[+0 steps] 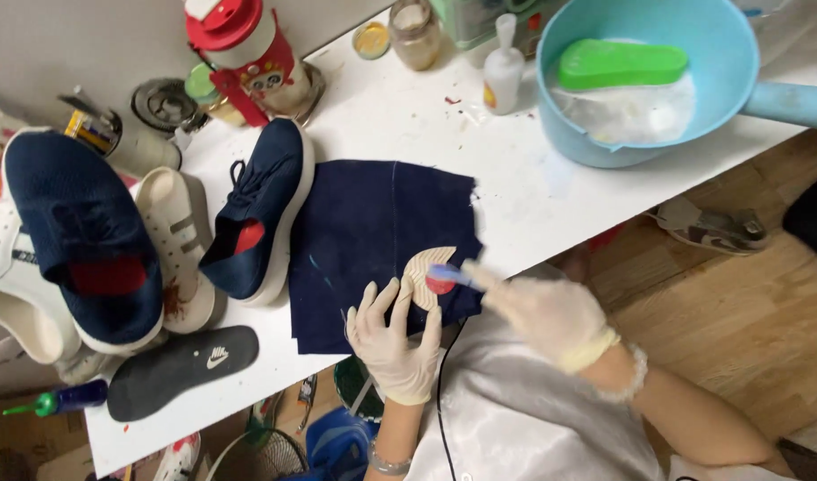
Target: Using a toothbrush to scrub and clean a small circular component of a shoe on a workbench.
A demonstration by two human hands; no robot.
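My left hand [392, 337], in a white glove, presses down on a dark blue cloth [373, 240] and steadies a small tan, ribbed, semicircular piece [424, 267] with a red spot. Wearing the same kind of glove, my right hand [551, 316] holds a small blue brush [449, 274] whose tip touches the red spot. The right hand looks blurred. Just left of the cloth lies a navy sneaker [261, 209] with a white sole and red inner lining.
A light blue basin [645, 80] with soapy water and a green brush [620, 64] stands at the back right. Several shoes [79, 236], a black insole [181, 370], a red-lidded bottle [244, 53], a small glue bottle [502, 71] and jars crowd the white table [524, 187]. Wooden floor lies right.
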